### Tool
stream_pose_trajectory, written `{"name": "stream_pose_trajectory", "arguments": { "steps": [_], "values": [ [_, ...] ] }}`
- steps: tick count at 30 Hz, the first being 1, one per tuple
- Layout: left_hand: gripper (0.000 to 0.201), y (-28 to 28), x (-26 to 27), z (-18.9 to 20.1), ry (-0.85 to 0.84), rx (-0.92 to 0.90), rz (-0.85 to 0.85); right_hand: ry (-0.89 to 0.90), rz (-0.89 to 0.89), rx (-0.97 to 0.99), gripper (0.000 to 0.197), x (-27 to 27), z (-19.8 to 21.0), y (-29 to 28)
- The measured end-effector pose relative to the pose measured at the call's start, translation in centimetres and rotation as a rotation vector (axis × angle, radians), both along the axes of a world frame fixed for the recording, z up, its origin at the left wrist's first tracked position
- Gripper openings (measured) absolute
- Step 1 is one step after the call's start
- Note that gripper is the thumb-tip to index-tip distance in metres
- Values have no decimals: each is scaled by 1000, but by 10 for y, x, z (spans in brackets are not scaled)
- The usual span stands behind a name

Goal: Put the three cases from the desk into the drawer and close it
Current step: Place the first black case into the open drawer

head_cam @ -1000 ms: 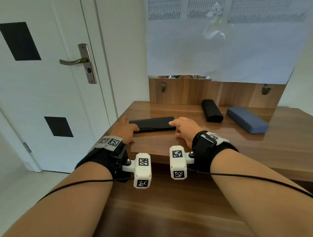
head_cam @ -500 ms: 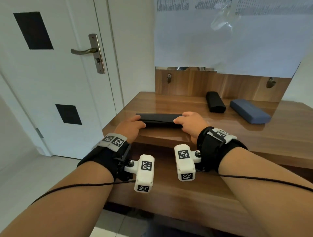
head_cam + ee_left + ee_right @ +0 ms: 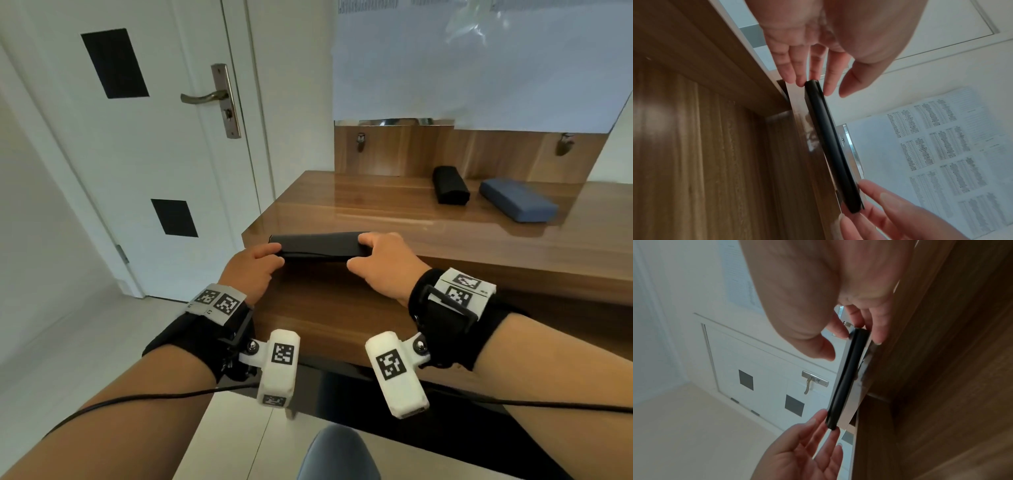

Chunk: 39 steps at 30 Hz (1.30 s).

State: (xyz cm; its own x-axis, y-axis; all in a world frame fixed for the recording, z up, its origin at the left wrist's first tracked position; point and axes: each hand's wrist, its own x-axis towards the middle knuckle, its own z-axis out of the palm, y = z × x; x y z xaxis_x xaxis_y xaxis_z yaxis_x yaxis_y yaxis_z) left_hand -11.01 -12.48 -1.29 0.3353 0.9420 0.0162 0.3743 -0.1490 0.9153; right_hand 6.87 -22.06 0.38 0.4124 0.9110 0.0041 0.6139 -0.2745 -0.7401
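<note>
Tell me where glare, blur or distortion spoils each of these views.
Head view: glare streaks the glossy desk, and wide-angle bending tilts the door. Left wrist view: the left hand is soft and close, with a bright patch on the wood panel. Right wrist view: the right hand is blurred; the long black case stays fairly sharp.

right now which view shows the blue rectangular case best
The head view: the blue rectangular case lies in full sight at the back right of the wooden desk. Neither wrist view shows it; both show only the flat black case between the hands.

Wooden desk (image 3: 376, 205); black case (image 3: 449, 185), blue case (image 3: 517, 201)
</note>
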Motion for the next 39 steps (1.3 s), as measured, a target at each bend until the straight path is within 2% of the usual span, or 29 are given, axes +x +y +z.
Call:
{"name": "stream_pose_trajectory", "arguments": {
  "steps": [6,9,10,11,13,14,16,18,21,26,32,34,35,37,39],
  "values": [
    [40,-9,-4,-6,147,-10,-17,34,-5,-114,53,-11,-8,-18],
    [15,-8,0,-6,242,-21,-68,86,-34,-142,58,-10,-15,-17],
    [13,-9,3,-4,256,-40,-83,124,-45,-138,60,-9,-17,-16],
    [14,-8,5,-3,297,-56,-98,167,-58,-132,61,-7,-20,-14],
    [39,-5,12,0,395,-89,-76,231,-92,-134,60,-4,-24,-10],
    [45,-6,15,3,424,-51,-75,261,-110,-138,57,-1,-25,-8],
    [50,-6,23,8,519,-6,-81,338,-135,-144,49,3,-28,-2],
    [55,7,29,5,554,-104,-115,406,-138,-165,43,7,-32,4],
    [52,15,37,-1,436,-233,-44,494,-137,-181,42,16,-42,14],
    [57,37,49,-1,531,-274,-28,611,-173,-168,47,28,-50,28],
    [55,48,60,-12,626,-196,-71,666,-125,-158,57,36,-62,29],
    [52,48,62,-17,577,-184,-107,683,-120,-149,55,36,-65,27],
    [53,51,61,-22,606,-163,-118,686,-115,-149,54,36,-67,26],
    [60,51,59,-30,580,-166,-99,679,-102,-161,52,35,-70,25],
    [58,51,57,-35,545,-154,-86,646,-81,-191,53,34,-72,23]
  ]
}}
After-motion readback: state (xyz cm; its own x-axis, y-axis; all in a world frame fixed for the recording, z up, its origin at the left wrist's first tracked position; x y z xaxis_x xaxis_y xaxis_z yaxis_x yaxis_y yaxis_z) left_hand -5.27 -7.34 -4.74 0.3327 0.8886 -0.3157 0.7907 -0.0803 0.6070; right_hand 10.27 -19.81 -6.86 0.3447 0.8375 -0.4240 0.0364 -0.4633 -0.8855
